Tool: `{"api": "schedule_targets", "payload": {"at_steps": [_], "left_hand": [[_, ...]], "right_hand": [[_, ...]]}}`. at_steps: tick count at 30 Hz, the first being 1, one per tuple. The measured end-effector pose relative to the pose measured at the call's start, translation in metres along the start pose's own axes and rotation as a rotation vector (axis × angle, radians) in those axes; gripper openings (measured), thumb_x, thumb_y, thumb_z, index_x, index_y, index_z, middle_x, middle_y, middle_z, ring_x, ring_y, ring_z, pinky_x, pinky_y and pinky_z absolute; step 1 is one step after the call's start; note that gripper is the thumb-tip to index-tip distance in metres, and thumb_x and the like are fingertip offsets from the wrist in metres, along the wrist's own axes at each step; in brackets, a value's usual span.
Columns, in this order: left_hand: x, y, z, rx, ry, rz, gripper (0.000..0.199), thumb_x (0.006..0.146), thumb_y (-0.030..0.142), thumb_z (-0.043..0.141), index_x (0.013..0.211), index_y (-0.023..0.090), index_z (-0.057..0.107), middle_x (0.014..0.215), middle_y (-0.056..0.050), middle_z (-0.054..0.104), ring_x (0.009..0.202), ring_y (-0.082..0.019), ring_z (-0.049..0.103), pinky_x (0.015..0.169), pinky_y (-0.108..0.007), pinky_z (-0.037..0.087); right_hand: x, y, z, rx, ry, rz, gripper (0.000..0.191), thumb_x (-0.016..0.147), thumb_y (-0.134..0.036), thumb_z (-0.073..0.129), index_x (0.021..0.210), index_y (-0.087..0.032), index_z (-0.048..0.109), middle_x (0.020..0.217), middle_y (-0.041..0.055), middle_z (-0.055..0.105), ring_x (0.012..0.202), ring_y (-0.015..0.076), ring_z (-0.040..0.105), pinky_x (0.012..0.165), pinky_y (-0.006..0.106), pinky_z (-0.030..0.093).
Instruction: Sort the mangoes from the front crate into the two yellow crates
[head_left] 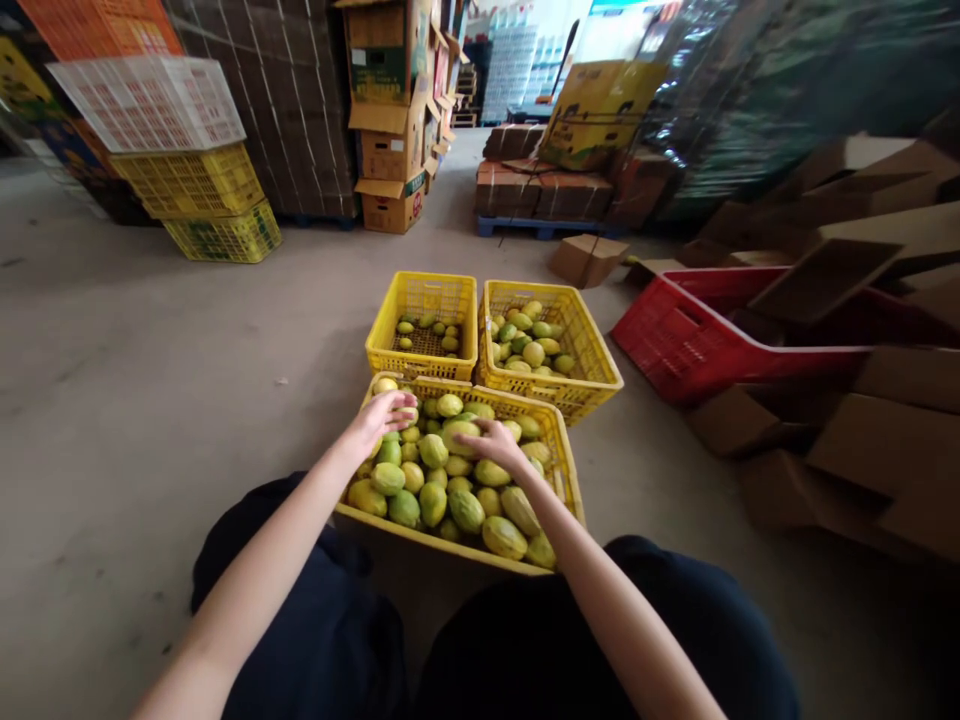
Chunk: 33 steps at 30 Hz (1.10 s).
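A large yellow crate (571, 470) full of green and yellow oval fruits stands between my knees. My left hand (382, 415) is over its far left corner, fingers curved around a yellowish fruit (409, 414). Near the middle, my right hand (491, 440) has its fingers on a larger pale green fruit (459, 436). Behind are two more yellow crates: the left one (381, 325) has several small fruits on its bottom, the right one (592, 345) a thicker layer of fruits.
A red crate (675, 335) with cardboard in it stands at the right, among loose cardboard boxes (892, 450). Stacked crates (199, 180) are at the upper left. Bundled cardboard on a blue pallet (517, 228) and a small carton (587, 260) lie beyond.
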<state>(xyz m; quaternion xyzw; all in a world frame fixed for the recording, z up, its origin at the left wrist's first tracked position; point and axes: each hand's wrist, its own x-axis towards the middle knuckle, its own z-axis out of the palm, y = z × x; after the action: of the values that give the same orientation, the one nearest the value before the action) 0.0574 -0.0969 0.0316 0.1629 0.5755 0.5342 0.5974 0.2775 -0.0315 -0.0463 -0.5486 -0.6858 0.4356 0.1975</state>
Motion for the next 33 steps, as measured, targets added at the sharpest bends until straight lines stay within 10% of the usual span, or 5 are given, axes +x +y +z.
{"api": "schedule_targets", "payload": {"at_steps": [6, 12, 21, 33], "left_hand": [[-0.014, -0.022, 0.038, -0.428, -0.074, -0.326, 0.033, 0.097, 0.036, 0.040, 0.087, 0.015, 0.063, 0.077, -0.008, 0.066, 0.066, -0.020, 0.067, 0.066, -0.032, 0.056], [-0.011, -0.016, 0.068, -0.756, -0.086, -0.270, 0.033, 0.096, 0.041, 0.041, 0.097, 0.016, 0.063, 0.076, -0.006, 0.065, 0.062, -0.019, 0.063, 0.061, -0.030, 0.055], [-0.002, 0.040, 0.054, -1.049, -0.090, 0.004, 0.028, 0.090, 0.029, 0.044, 0.098, 0.016, 0.068, 0.074, -0.002, 0.070, 0.070, -0.017, 0.071, 0.086, -0.035, 0.057], [0.010, 0.058, 0.031, -1.094, 0.055, -0.045, 0.047, 0.094, 0.032, 0.032, 0.113, 0.016, 0.071, 0.088, -0.007, 0.073, 0.073, -0.017, 0.070, 0.073, -0.029, 0.056]], "right_hand": [[-0.013, -0.049, -0.013, 0.252, 0.309, -0.463, 0.061, 0.067, -0.054, 0.081, 0.116, -0.022, 0.064, 0.114, 0.0082, 0.070, 0.103, 0.0276, 0.067, 0.090, 0.043, 0.054], [-0.024, -0.072, -0.018, 0.111, 0.296, -0.716, 0.026, 0.089, -0.044, 0.064, 0.105, -0.024, 0.068, 0.106, 0.0076, 0.073, 0.104, 0.0256, 0.066, 0.095, 0.043, 0.051], [-0.003, -0.018, -0.055, -0.056, 0.434, -0.319, 0.024, 0.089, -0.040, 0.056, 0.088, -0.020, 0.068, 0.094, 0.0089, 0.074, 0.087, 0.0249, 0.069, 0.081, 0.039, 0.053], [0.035, 0.027, 0.030, -0.667, 0.029, -0.032, 0.047, 0.085, -0.022, 0.066, 0.130, -0.011, 0.060, 0.126, 0.0196, 0.066, 0.122, 0.0326, 0.061, 0.104, 0.040, 0.045]]}}
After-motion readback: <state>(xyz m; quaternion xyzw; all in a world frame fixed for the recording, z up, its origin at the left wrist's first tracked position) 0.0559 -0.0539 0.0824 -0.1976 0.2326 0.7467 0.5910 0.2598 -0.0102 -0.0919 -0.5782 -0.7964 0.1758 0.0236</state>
